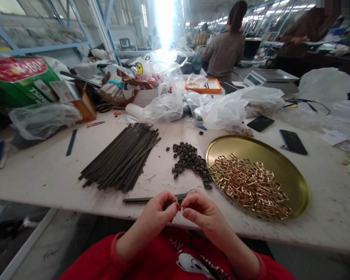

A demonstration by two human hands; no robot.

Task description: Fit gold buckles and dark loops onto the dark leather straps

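Note:
Close to the table's front edge, my left hand (165, 207) and my right hand (200, 209) meet fingertip to fingertip, both pinched. Between them shows a small gold buckle (179, 202), mostly covered by the fingers. A narrow dark strap (202, 261) hangs below the hands across the red top; its upper end is hidden. Just behind my fingers lie dark strips (135, 200). Beyond them is a heap of small dark loops (189, 157). To the right, a round gold tray (297, 186) bears a pile of gold rectangular buckles (251, 181).
A stack of dark strips (121, 157) lies left of the loops. Two phones (261, 123) (293, 141) rest at the right. Clear plastic bags (221, 111) and an orange box (203, 85) line the back. A green carton (20, 83) stands left. Other people (224, 50) are farther off.

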